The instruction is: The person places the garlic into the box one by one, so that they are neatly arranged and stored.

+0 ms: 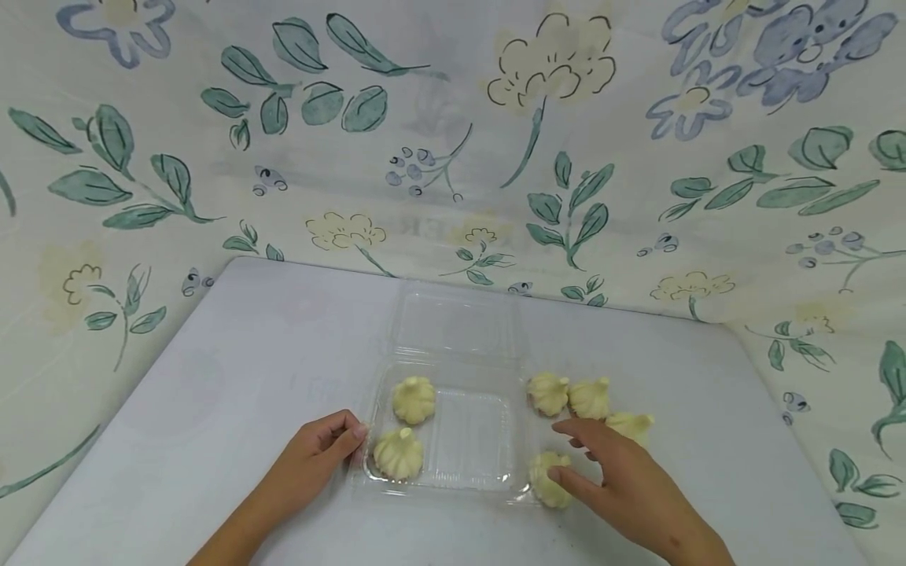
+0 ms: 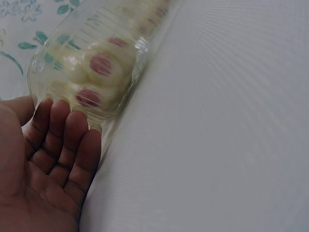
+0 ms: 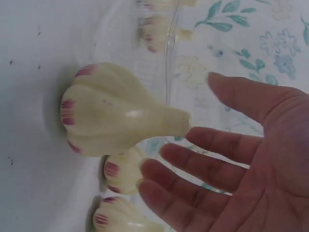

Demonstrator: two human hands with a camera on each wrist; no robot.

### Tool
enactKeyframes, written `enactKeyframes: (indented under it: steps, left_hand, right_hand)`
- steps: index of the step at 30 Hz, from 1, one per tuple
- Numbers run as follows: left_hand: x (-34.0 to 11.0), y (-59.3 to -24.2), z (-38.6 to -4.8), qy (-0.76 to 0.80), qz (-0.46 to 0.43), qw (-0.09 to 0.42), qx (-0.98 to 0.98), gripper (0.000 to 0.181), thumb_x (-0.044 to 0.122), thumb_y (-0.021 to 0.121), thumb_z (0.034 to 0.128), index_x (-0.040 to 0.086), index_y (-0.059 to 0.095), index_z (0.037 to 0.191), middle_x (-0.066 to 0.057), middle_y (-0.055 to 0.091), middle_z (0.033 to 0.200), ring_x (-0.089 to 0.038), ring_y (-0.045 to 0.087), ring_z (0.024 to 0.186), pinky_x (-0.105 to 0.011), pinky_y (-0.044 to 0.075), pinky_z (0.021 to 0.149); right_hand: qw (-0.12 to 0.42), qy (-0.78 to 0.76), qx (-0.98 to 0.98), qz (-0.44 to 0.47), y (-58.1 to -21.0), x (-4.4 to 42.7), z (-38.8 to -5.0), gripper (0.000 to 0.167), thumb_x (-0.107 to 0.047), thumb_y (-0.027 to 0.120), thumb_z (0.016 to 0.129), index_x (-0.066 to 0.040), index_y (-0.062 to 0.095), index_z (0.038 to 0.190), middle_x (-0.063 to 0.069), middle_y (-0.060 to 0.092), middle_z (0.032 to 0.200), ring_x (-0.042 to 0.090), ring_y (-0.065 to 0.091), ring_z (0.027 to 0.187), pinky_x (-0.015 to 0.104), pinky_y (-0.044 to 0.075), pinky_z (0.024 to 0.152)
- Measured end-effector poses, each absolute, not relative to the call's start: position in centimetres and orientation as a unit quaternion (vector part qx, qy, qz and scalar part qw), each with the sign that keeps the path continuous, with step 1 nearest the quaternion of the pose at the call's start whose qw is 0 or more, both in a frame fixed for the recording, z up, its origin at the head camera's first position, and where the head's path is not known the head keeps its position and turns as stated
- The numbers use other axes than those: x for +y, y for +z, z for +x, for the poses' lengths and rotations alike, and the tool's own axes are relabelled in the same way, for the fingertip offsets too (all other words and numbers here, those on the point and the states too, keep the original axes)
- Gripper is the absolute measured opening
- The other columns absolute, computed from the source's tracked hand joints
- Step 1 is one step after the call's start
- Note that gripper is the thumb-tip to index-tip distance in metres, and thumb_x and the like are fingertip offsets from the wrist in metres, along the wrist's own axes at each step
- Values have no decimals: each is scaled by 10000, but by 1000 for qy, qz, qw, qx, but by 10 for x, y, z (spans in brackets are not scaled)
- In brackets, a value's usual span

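Note:
A clear plastic clamshell container point(image 1: 470, 448) lies with its lid folded back. Inside its left half sit two pale garlic bulbs, a rear one point(image 1: 414, 400) and a front one point(image 1: 399, 454). My left hand point(image 1: 318, 456) pinches the container's left rim between thumb and fingers; the left wrist view shows its fingertips point(image 2: 77, 123) against the wall. Over a garlic bulb point(image 1: 548, 479) just right of the container hovers my right hand point(image 1: 626, 487), fingers spread. In the right wrist view that garlic bulb point(image 3: 116, 111) stands before the parted thumb and fingers, purple marks round its base.
More garlic bulbs lie beyond the right hand: one point(image 1: 547, 394) by the container's right edge, another point(image 1: 590, 398) beside it, and a third point(image 1: 630, 427) partly hidden by the hand. The white table point(image 1: 248, 354) meets a floral cloth point(image 1: 439, 157) at its back edge.

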State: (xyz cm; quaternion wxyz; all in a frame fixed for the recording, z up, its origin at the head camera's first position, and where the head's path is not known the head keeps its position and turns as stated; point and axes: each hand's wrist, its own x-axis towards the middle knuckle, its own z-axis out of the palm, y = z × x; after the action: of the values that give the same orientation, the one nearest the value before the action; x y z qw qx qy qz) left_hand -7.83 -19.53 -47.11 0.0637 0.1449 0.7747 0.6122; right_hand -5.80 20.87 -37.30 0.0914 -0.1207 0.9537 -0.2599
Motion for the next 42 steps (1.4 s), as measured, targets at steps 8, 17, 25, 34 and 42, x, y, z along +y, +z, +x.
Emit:
enactKeyframes:
  steps: [8, 17, 25, 34, 42]
  left_hand:
    - [-194, -475, -78, 616, 148, 72, 770, 241, 180, 545, 1107, 99, 612, 891, -6, 620, 814, -171, 598, 772, -280, 507, 735]
    - [-195, -472, -81, 603, 138, 68, 783, 249, 224, 570, 1099, 127, 608, 873, -4, 613, 817, -179, 591, 781, -287, 497, 726]
    - [-195, -471, -81, 606, 129, 70, 782, 249, 216, 571, 1098, 112, 608, 875, 1, 593, 823, -177, 578, 788, -277, 487, 722]
    - [-195, -471, -80, 606, 126, 72, 782, 247, 224, 574, 1097, 113, 613, 879, -6, 592, 831, -186, 577, 800, -277, 483, 727]
    - [-196, -471, -78, 606, 123, 73, 783, 243, 222, 573, 1097, 115, 615, 884, -6, 592, 837, -178, 580, 808, -276, 484, 735]
  right_hand:
    - [117, -189, 955, -198, -395, 212, -58, 518, -358, 818, 914, -151, 655, 1360, -9, 663, 1357, 242, 629, 1251, 495, 509, 1017]
    - [155, -219, 948, -173, -400, 214, -63, 530, -441, 816, 900, -161, 668, 1326, -28, 664, 1345, 179, 659, 1146, 428, 556, 924]
    - [129, -199, 956, -174, -403, 212, -61, 511, -411, 839, 888, -205, 666, 1322, -65, 655, 1332, 132, 633, 1131, 405, 544, 931]
    - [128, -197, 959, -155, -407, 211, -59, 531, -404, 858, 868, -216, 665, 1325, -58, 656, 1332, 165, 625, 1190, 434, 534, 963]
    - [137, -201, 960, -139, -408, 209, -59, 545, -419, 866, 855, -219, 668, 1323, -40, 657, 1338, 177, 623, 1198, 453, 529, 973]
